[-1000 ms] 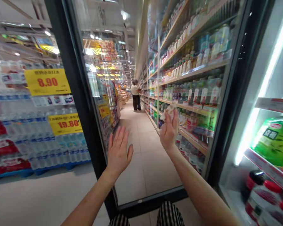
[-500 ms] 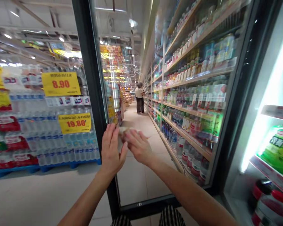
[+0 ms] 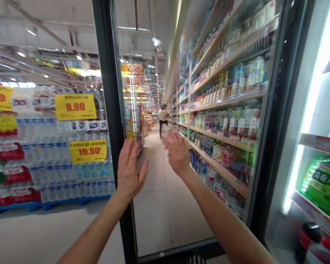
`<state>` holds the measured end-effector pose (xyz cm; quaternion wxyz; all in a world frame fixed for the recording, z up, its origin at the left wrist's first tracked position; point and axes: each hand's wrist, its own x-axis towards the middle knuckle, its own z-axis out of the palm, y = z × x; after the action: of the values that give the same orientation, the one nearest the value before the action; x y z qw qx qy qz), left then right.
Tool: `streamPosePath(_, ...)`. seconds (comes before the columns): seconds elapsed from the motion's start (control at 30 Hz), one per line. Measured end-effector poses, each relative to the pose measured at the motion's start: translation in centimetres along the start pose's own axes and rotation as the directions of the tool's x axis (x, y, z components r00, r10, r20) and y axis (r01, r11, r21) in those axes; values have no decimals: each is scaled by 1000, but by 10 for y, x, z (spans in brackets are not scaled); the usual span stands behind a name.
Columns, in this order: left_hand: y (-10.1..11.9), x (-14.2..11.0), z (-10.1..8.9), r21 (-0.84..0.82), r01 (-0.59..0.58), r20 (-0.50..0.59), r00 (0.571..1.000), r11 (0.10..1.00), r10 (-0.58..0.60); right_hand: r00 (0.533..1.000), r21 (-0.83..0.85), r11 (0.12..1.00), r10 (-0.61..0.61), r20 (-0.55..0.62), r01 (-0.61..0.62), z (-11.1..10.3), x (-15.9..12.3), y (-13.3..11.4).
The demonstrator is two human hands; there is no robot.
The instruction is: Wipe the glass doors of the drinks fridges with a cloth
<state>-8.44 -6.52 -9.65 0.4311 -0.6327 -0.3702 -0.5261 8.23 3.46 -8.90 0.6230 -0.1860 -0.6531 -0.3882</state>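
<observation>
Bottles (image 3: 55, 172) fill the far left of our view, stacked in packs behind yellow price signs (image 3: 75, 107), well apart from our hands. Next comes the dark left frame (image 3: 106, 91) of a glass door, and our left hand (image 3: 130, 170) overlaps it and the edge of the pane (image 3: 154, 223). Its fingers lie close together and nearly straight, the thumb well out to the side; we see nothing held there, and we cannot tell how firmly it touches.

Toward the middle, a person (image 3: 162, 113) shows small in the aisle, and in front of that a pale cloth (image 3: 165, 129) lies at the fingertips of our right hand (image 3: 178, 152). Those fingers look narrow and bent over the cloth, though blur hides the exact grip.

We judge the work on the pane to be under way, not finished: the cloth is in hand, at the glass. How much is covered, and how much is left, we cannot read from the pane. Its right part, where shelves (image 3: 228, 99) show, has neither hand on it. Farthest right, a green pack (image 3: 323, 183) sits untouched.
</observation>
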Motion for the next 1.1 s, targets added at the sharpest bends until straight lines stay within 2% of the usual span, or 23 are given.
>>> streamPosePath(0.07,-1,5,7,26,-10,24,1000,1000,9,958,-46,964,253,-133,-261,-7,4,23)
streamPosePath(0.13,0,11,17,68,-10,58,998,998,6,921,-57,931,344,-185,-360,-14,1,36)
streamPosePath(0.17,1,14,23,93,-14,78,997,996,7,939,-61,947,303,-163,-316,-17,-3,39)
streamPosePath(0.23,4,20,34,145,-25,114,993,989,9,994,-59,993,100,-36,-102,-24,-15,46)
streamPosePath(0.3,8,27,43,186,-40,130,991,982,16,998,-62,997,-33,49,36,-33,-24,66)
streamPosePath(0.33,9,29,46,198,-46,131,991,979,20,1000,-85,996,3,26,-1,-38,-24,82)
streamPosePath(0.37,11,31,49,207,-47,128,992,977,20,994,-119,987,106,-42,-110,-43,-22,100)
streamPosePath(0.43,13,34,51,215,-36,124,992,976,9,897,-137,902,371,-238,-410,-49,-10,134)
streamPosePath(0.47,15,34,52,219,-26,122,993,975,-1,842,-125,857,448,-300,-500,-50,-3,144)
streamPosePath(0.5,16,34,53,224,-15,119,993,975,-12,819,-114,840,475,-320,-531,-50,3,147)
streamPosePath(0.53,17,34,53,227,-4,115,993,974,-22,840,-108,858,453,-297,-502,-48,8,144)
streamPosePath(0.57,18,34,52,229,5,113,993,973,-32,894,-103,904,384,-232,-415,-45,11,136)
streamPosePath(0.63,18,34,51,220,8,124,992,975,-36,992,-57,990,125,-20,-126,-40,13,114)
streamPosePath(0.67,17,35,49,210,3,134,990,978,-32,997,-26,1000,1,72,1,-39,12,106)
streamPosePath(0.7,15,36,48,200,3,142,989,980,-32,991,-13,998,-62,123,64,-39,11,104)
streamPosePath(0.73,14,37,46,195,7,144,989,981,-36,992,-30,998,-44,121,48,-41,12,107)
streamPosePath(0.8,10,41,42,201,31,128,990,979,-58,981,-111,975,188,-50,-192,-47,15,126)
streamPosePath(0.87,8,45,39,214,65,101,991,975,-88,873,-131,881,411,-260,-454,-51,20,145)
streamPosePath(0.9,7,46,39,218,76,93,991,973,-99,841,-125,856,448,-304,-502,-50,22,148)
streamPosePath(0.93,7,47,38,219,82,92,990,972,-105,851,-124,867,431,-300,-483,-48,23,145)
streamPosePath(0.97,7,48,38,217,87,94,989,972,-110,894,-125,904,369,-255,-409,-45,21,137)
streamPosePath(1.03,6,48,38,215,92,106,987,972,-117,983,-101,981,159,-92,-168,-38,14,110)
streamPosePath(1.1,4,48,37,220,84,119,986,972,-112,997,-48,997,-55,52,58,-34,8,88)
